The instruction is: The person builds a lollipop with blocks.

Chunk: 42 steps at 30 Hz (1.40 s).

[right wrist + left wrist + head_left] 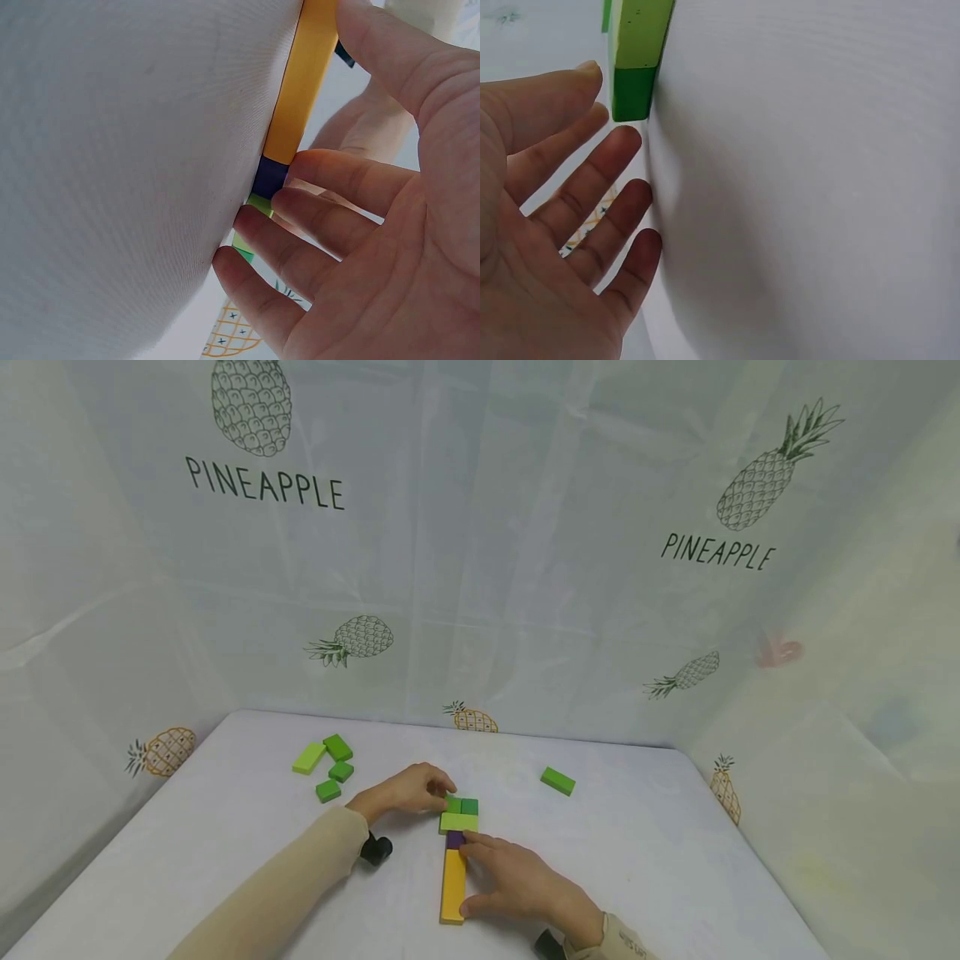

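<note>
A row of flat blocks lies on the table: a long yellow block [453,893] nearest, a small purple block [453,840], a light green block [459,823] across it, then a green block [453,806] beside a darker green block [470,807]. My right hand [517,881] lies along the row's right side. Its fingers [349,180] are extended at the purple block, with the thumb at the yellow one. My left hand [414,788] is at the far left end of the row, fingers spread and relaxed, the thumb close to a green block [634,94].
At the back left lie several loose blocks: a light green block [308,758], a longer green block [338,747] and small green squares [341,772]. Another green block [558,781] lies at the back right. A pineapple-print curtain [480,552] encloses the white table [675,860].
</note>
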{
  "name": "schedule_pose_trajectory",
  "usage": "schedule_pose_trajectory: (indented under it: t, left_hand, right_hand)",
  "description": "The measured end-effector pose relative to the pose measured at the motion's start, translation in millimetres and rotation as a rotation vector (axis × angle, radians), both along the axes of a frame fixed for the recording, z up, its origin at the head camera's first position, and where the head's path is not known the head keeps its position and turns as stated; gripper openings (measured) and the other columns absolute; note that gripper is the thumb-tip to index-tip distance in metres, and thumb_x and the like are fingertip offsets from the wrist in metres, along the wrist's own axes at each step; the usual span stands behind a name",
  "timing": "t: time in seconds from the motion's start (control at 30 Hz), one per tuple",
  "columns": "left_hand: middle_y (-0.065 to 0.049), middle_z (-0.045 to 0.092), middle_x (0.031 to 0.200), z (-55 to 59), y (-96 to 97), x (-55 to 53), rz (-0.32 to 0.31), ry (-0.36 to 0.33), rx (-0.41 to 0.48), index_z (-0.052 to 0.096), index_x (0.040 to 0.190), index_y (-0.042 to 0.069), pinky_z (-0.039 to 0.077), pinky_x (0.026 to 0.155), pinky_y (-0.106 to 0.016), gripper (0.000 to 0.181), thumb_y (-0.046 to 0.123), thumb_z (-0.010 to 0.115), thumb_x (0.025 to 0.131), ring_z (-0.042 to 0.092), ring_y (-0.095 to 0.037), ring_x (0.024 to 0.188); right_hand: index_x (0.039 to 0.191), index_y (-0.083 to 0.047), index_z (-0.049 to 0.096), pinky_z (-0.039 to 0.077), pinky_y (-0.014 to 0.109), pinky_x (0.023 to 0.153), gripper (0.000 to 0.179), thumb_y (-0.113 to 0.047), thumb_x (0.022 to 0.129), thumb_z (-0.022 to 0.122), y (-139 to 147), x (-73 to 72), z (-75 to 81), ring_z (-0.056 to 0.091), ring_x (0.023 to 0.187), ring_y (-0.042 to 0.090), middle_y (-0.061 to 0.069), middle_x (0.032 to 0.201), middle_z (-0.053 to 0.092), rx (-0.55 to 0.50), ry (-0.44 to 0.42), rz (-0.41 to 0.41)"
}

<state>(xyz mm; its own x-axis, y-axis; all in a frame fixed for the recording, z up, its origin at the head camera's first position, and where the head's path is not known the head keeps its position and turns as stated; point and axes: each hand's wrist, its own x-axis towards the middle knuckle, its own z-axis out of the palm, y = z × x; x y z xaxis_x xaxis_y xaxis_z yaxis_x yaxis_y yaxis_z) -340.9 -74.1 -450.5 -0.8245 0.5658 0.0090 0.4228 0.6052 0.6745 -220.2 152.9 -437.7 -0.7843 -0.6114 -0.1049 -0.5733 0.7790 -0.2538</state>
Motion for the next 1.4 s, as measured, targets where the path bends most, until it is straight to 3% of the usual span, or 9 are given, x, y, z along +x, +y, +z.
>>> schedule_pose_trajectory:
  t: [0.1,0.27,0.5,0.73,1.03,1.2,1.4]
  left_hand:
    - [0.005,0.061,0.091,1.2,-6.7,1.5,0.024,0.0,0.027,0.07,0.11,0.011,0.049,0.076,-0.034,0.025,0.016,0.071,0.085,0.054,-0.016,0.087]
    - [0.004,0.063,0.099,4.2,-27.8,1.1,0.121,0.036,0.032,0.069,0.111,0.013,0.05,0.082,-0.036,0.026,0.019,0.071,0.086,0.056,-0.017,0.096]
    - [-0.005,0.062,0.11,9.2,-75.1,-5.2,0.233,0.134,0.065,0.067,0.114,0.008,0.046,0.086,-0.042,0.032,0.022,0.072,0.086,0.053,-0.026,0.104]
    - [-0.015,0.055,0.12,15.2,-117.7,-11.4,0.335,0.166,0.077,0.062,0.12,0.003,0.045,0.089,-0.05,0.04,0.024,0.071,0.087,0.049,-0.037,0.111]
    - [-0.027,0.043,0.137,8.2,-145.9,-26.9,0.463,0.225,-0.061,0.058,0.126,0.002,0.026,0.102,-0.063,0.049,0.028,0.07,0.086,0.032,-0.05,0.126]
    - [-0.027,0.048,0.131,1.5,-156.1,-34.2,0.482,0.246,-0.129,0.058,0.126,0.004,0.031,0.097,-0.064,0.052,0.033,0.07,0.084,0.039,-0.05,0.119]
    - [-0.027,0.055,0.124,2.4,-160.4,-35.0,0.499,0.232,-0.174,0.06,0.124,0.003,0.036,0.088,-0.064,0.054,0.036,0.071,0.083,0.044,-0.051,0.112]
  right_hand:
    - [0.134,-0.021,0.054,0.041,0.04,0.103,0.076,-0.068,0.074,0.064,-0.9,-0.5,-0.3,0.045,0.129,0.018,-0.001,0.146,0.044,0.0,-0.009,-0.01]
    - [0.134,-0.023,0.054,0.04,0.04,0.104,0.077,-0.068,0.072,0.066,-2.3,-0.7,-0.5,0.044,0.13,0.017,-0.003,0.146,0.043,0.006,-0.029,-0.039]
    - [0.135,-0.022,0.054,0.039,0.038,0.105,0.077,-0.067,0.073,0.066,-1.0,-0.3,-1.6,0.043,0.131,0.017,-0.004,0.147,0.042,0.007,-0.015,-0.029]
    - [0.135,-0.022,0.053,0.038,0.038,0.105,0.077,-0.067,0.074,0.066,0.5,-0.4,-2.1,0.042,0.132,0.017,-0.004,0.147,0.041,0.003,-0.012,-0.019]
    - [0.135,-0.024,0.053,0.038,0.041,0.105,0.077,-0.068,0.073,0.066,0.2,-0.7,-2.7,0.042,0.132,0.018,-0.005,0.147,0.041,0.0,-0.035,-0.04]
    - [0.136,-0.023,0.052,0.038,0.04,0.106,0.078,-0.068,0.073,0.064,0.4,-0.9,-2.1,0.041,0.133,0.018,-0.004,0.148,0.04,-0.002,-0.036,-0.03]
    - [0.137,-0.023,0.052,0.038,0.039,0.106,0.079,-0.069,0.073,0.064,0.4,-1.4,-2.1,0.04,0.133,0.017,-0.005,0.148,0.04,0.0,-0.032,-0.025]
